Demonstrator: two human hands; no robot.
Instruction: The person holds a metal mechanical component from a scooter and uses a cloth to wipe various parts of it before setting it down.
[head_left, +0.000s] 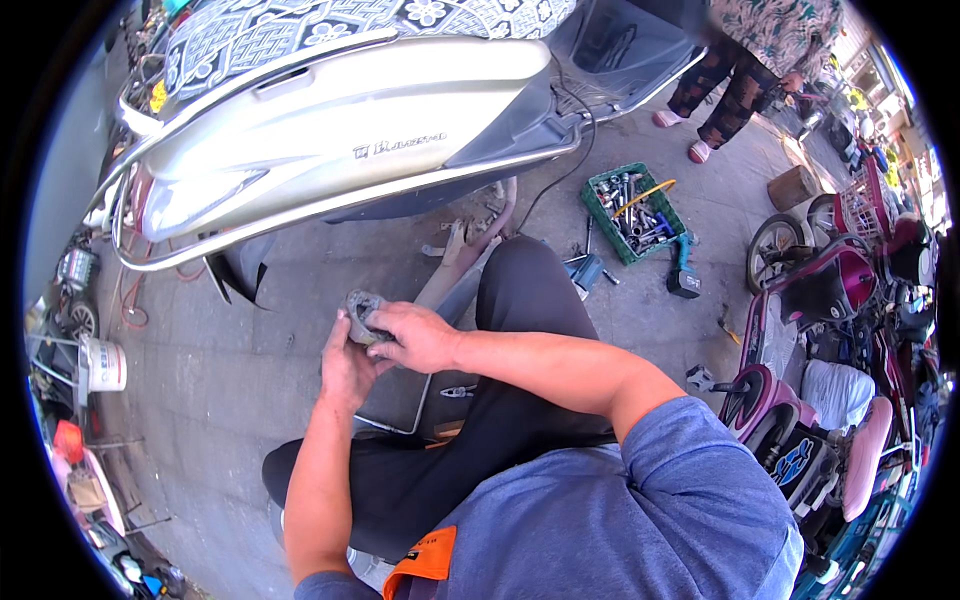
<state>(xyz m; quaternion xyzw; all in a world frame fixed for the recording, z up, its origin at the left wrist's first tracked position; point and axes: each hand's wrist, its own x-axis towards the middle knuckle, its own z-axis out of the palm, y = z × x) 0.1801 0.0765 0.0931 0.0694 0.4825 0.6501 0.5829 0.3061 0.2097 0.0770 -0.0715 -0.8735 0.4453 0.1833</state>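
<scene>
Both my hands are closed around a grey, dirty, rounded part point(362, 303) with a hollow in it; its exact kind is not clear. My left hand point(345, 368) grips it from the left and below. My right hand point(418, 338) wraps it from the right, fingers curled at its rim. Just beyond stands a silver scooter point(350, 130) with a patterned seat cover point(350, 30) and a metal rail along its side. A pair of pliers point(458, 391) lies on the ground near my leg.
A green basket point(640, 256) full of sockets and hand tools sits right of my knee, beside a teal cordless power tool point(684, 272). Another teal tool point(588, 272) lies nearer. A person point(735, 85) stands at the far right. Purple scooters point(765, 400) line the right; a white bucket point(104, 365) stands left.
</scene>
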